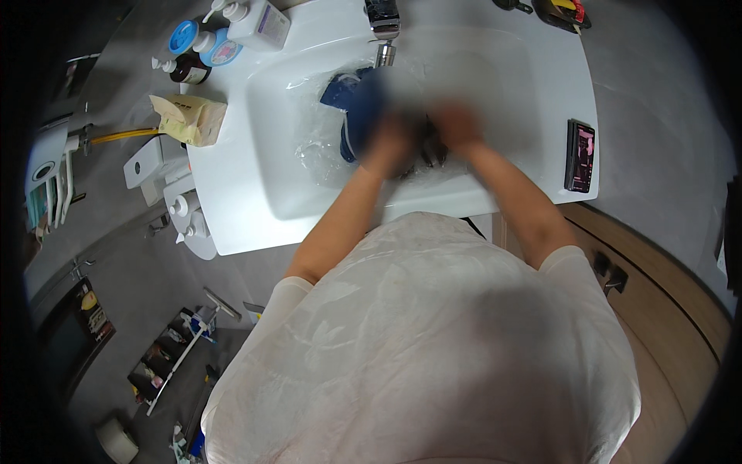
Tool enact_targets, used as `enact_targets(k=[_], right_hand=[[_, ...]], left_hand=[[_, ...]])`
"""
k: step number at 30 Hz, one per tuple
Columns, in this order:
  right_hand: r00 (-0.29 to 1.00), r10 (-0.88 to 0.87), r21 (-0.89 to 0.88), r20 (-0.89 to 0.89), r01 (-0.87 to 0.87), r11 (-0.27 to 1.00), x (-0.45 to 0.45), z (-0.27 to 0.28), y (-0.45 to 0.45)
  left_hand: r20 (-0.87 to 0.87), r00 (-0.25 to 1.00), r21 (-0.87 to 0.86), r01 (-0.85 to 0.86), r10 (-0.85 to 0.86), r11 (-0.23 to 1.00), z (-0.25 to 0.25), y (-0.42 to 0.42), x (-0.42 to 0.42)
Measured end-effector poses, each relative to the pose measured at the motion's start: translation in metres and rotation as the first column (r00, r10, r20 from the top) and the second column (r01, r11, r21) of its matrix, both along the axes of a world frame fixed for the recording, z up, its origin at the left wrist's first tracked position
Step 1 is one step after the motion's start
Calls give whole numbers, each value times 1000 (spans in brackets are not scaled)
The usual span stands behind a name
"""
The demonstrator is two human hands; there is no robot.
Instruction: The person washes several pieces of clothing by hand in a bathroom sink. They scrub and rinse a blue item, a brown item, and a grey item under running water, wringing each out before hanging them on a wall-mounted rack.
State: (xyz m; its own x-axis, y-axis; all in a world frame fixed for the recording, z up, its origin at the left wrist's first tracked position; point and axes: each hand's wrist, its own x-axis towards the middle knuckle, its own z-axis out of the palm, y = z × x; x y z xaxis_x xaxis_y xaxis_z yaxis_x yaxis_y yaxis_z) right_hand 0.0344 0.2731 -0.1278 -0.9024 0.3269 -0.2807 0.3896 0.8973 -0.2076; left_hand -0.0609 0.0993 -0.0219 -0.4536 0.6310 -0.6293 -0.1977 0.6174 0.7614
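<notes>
Both hands are over a white washbasin, blurred by motion. My left hand is at the right side of a wet dark blue cloth item with light trim; its fingers are too blurred to tell a grip. To its right, my right hand is beside something dark between the two hands, whose kind I cannot tell. Water ripples around the blue cloth. Above it, the spout of a chrome faucet points down into the basin.
Pump bottles crowd the counter's back left corner, with a soft tissue pack in front of them. A phone lies on the right edge. A dark tray with small items is at the back right. Wooden cabinet drawers stand at the right.
</notes>
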Motion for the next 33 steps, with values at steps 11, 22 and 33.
enact_targets(k=[11, 22, 33], right_hand=[[741, -57, -312, -669, -211, 926, 13, 175, -111], [830, -333, -349, -447, 181, 919, -55, 109, -65], [932, -332, -186, -146, 304, 934, -20, 68, 5]], left_hand=[[896, 444, 332, -697, 18, 635, -40, 11, -31], [14, 975, 612, -184, 222, 770, 2, 10, 2], [-583, 810, -94, -135, 55, 986, -12, -12, -13]])
